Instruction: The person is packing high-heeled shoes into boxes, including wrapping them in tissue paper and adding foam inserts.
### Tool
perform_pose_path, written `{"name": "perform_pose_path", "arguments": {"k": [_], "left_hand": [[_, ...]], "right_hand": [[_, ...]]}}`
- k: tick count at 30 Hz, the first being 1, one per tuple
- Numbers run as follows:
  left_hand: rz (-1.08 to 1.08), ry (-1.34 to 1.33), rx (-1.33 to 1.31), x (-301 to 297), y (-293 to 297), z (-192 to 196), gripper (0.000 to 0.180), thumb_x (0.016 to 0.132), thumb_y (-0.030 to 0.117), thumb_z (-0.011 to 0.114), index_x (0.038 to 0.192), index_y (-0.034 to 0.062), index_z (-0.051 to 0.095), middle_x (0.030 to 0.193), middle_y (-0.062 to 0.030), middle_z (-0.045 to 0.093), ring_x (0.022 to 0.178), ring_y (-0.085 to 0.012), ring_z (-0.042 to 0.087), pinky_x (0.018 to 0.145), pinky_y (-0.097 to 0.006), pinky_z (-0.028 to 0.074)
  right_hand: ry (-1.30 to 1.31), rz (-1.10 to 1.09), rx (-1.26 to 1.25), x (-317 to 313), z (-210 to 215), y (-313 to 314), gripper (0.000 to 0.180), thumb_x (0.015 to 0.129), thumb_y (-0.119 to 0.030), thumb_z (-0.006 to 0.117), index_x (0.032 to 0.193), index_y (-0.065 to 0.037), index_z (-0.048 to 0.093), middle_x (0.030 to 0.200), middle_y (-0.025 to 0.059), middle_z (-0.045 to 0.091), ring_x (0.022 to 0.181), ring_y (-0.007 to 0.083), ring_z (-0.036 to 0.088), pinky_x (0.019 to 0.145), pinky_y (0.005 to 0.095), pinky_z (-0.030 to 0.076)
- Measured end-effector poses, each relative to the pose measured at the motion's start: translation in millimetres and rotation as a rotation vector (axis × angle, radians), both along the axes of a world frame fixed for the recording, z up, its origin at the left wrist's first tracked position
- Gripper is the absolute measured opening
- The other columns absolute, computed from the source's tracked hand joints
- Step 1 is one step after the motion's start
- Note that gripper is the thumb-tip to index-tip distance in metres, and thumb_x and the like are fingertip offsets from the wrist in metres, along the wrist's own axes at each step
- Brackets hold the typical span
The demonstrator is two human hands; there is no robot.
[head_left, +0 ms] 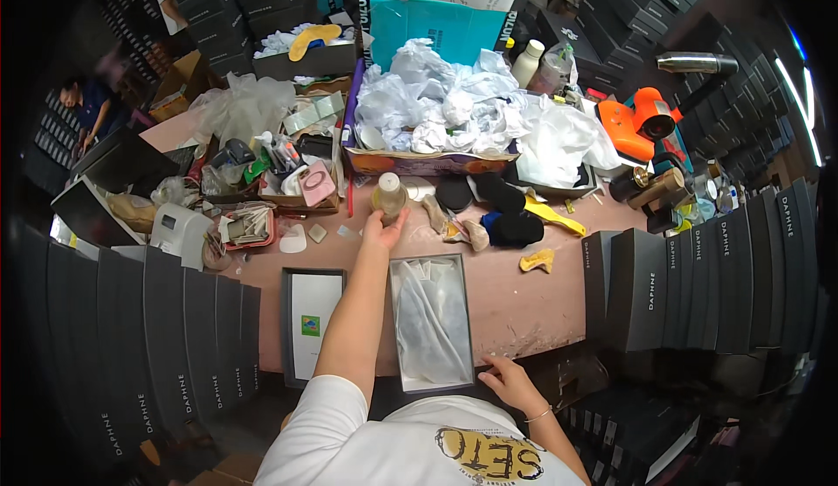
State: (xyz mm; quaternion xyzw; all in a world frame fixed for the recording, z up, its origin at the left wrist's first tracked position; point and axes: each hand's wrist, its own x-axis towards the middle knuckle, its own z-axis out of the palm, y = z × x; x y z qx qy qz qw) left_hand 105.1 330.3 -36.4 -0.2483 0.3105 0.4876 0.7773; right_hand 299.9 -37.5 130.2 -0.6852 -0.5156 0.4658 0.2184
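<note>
A pinkish work table (546, 311) spreads across the scene, with dark box stacks (209, 337) along its left side and more dark boxes (698, 276) along its right. At the far left, a person (98, 106) in a dark blue top stands well apart from the table.

At the far middle of the table sits a wide carton (428, 162), heaped above its rim with crumpled white paper (436, 93). An orange device (633, 132) stands to the far right.

At the near middle lies an open dark box (466, 320), with pale, translucent wrapping (432, 329) covering most of its inside. Just left of it, apart by a strip of table, lies a shallow dark tray (287, 329) with a white inside and 1 green square (311, 325).

The left hand (384, 228) reaches past the open box and grasps a small bottle (389, 196) with a pale cap; the bottle is upright, in front of the carton. The right hand (515, 387) is released, its fingers loosely bent and apart, just beside the near right corner of the open box; whether it touches the box I cannot tell.

Right of the bottle lie a long yellow strip (556, 216) and, nearer, a smaller yellow scrap (537, 261).
</note>
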Motion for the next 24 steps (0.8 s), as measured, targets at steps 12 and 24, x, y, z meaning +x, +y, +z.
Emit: {"name": "perform_pose_path", "arguments": {"k": [12,24], "left_hand": [[-0.471,1.204,0.829,-10.1,-81.2,70.6,0.056,0.093,0.020,0.053,0.142,0.0089,0.029,0.136,-0.0196,0.043,0.127,-0.0320,0.043,0.103,-0.040,0.038],[-1.444,2.006,1.774,-24.0,-247.0,67.0,0.039,0.087,0.037,0.054,0.104,0.0033,0.065,0.115,-0.0095,0.057,0.131,-0.0263,0.034,0.107,-0.063,0.012]], "right_hand": [[-0.329,0.249,0.342,-23.0,-17.2,84.2,0.048,0.079,-0.007,0.063,0.125,0.000,0.050,0.110,0.0203,0.058,0.100,0.0360,0.055,0.086,0.0417,0.045],[-0.846,0.402,0.093,-44.8,-87.3,131.7,0.060,0.071,-0.029,0.067,0.124,-0.005,0.049,0.107,0.0176,0.064,0.115,0.0407,0.050,0.099,0.0676,0.026]]}}
